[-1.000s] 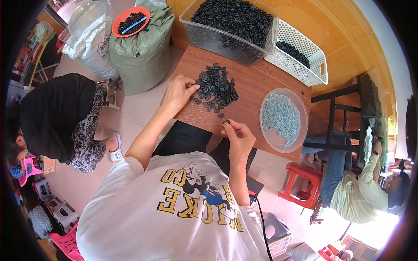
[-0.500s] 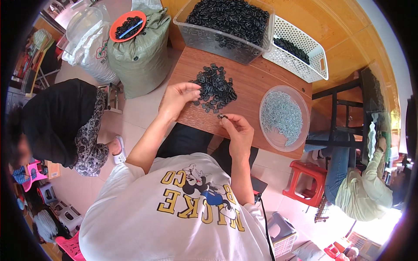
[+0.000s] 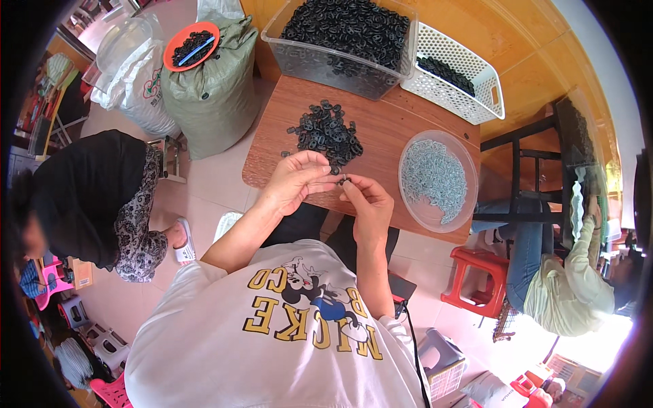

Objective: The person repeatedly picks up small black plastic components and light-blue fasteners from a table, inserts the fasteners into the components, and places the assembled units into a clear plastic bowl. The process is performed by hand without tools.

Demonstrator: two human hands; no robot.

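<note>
- Pinching a small dark part [image 3: 342, 180] between them, the left hand [image 3: 297, 178] and the right hand [image 3: 367, 202] meet just above the near edge of the wooden table [image 3: 381, 129], close to its middle.
- Left hand: fingers curled in, tips closed toward the small part; whether it grips the piece itself or only steadies it cannot be told.
- Right hand: thumb and forefinger drawn tight together on the same small part, the other fingers folded loosely.
- Just beyond the hands, a loose heap of black rings [image 3: 325, 129] spreads from the table's middle toward its left edge, a few strays near that edge.
- A round clear bowl of pale grey metal pieces [image 3: 435, 178] sits at the near right corner, its rim reaching the near edge.
- Bare wood lies between heap and bowl, and as a narrow strip along the near edge under the hands.
- At the far edge, a clear bin heaped with black rings [image 3: 347, 34] overhangs the table, and a white perforated basket [image 3: 457, 71] sits at the far right corner.
- Left of the table stand a green sack [image 3: 214, 88] topped by an orange dish [image 3: 192, 46]; a person in black [image 3: 85, 194] crouches on the floor farther left.
- A red stool [image 3: 476, 279] stands below the right corner, beside another seated person [image 3: 564, 272].
</note>
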